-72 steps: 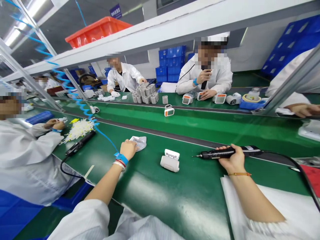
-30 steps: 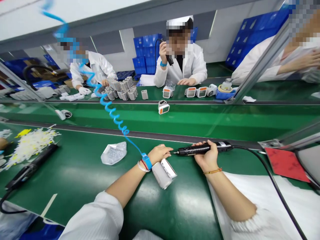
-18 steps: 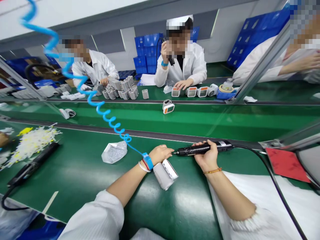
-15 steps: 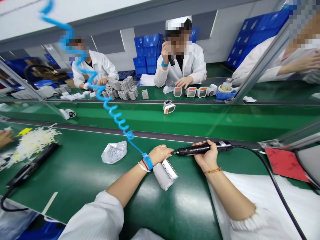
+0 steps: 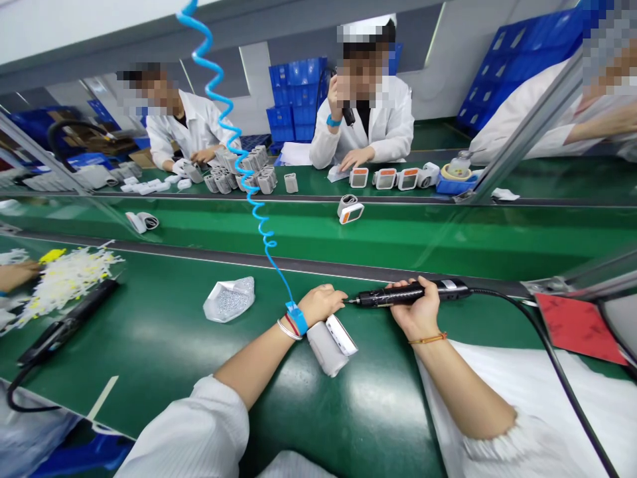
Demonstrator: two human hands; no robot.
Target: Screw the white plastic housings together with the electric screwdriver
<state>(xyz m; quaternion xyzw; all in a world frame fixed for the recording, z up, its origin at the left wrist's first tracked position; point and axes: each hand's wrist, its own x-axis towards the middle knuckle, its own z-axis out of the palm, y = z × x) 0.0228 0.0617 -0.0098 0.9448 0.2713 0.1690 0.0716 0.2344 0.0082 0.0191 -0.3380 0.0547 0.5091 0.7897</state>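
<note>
My right hand (image 5: 417, 311) is wrapped round a black electric screwdriver (image 5: 383, 296), held almost level with its bit pointing left. At the bit's tip, the fingers of my left hand (image 5: 322, 304) are pinched together; anything between them is too small to make out. Just below that hand lies a wrist blood pressure monitor, its white case (image 5: 342, 335) on edge beside the rolled grey cuff (image 5: 326, 352). A clear plastic bag of small metal screws (image 5: 229, 300) lies open to the left. A blue coiled cord (image 5: 262, 232) runs up from my left wristband.
Another black electric screwdriver (image 5: 70, 322) lies at left beside a heap of white and yellow small parts (image 5: 74, 279), where another person's hand (image 5: 18, 275) reaches in. Beyond a green belt (image 5: 279, 232) carrying monitors, co-workers sit. A white sheet (image 5: 557, 392) and red card (image 5: 580, 326) lie at right.
The blue coiled cord has swung right and hangs straighter. The view has shifted slightly. My hands and the screwdriver keep nearly the same pose. At left, the other person's hand reaches further in.
</note>
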